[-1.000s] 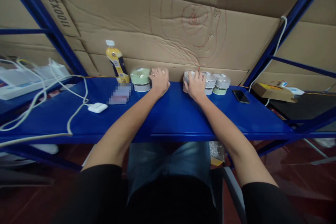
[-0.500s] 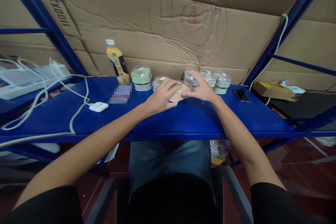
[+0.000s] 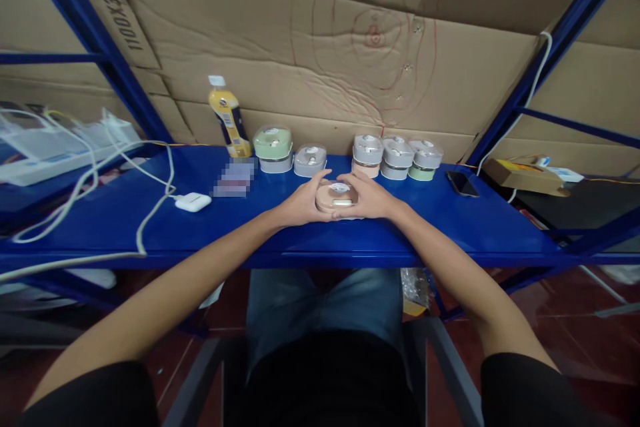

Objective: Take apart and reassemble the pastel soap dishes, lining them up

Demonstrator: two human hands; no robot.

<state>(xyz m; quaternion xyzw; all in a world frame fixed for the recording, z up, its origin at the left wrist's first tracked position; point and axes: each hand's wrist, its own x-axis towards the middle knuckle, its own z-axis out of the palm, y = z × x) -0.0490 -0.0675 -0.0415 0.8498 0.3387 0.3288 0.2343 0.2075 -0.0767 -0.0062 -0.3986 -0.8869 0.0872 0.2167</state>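
A small peach-coloured lidded box with a white label on top is held near the front of the blue table. My left hand wraps its left side, and my right hand grips it from the right. The thumbs and fingers nearly meet around it, covering its sides. Just behind stands a single grey box with a clear lid. To its left is a green box stacked on a grey one.
Along the back right stand a grey-over-peach stack, a grey stack and a grey-over-green stack. A phone lies right of them. At left are a yellow bottle, a white earbud case and loose white cables.
Both hands have come nearer the table's front edge with the peach box, away from the back row. The box's labelled top now shows between them, and the right fingers have closed in around it.
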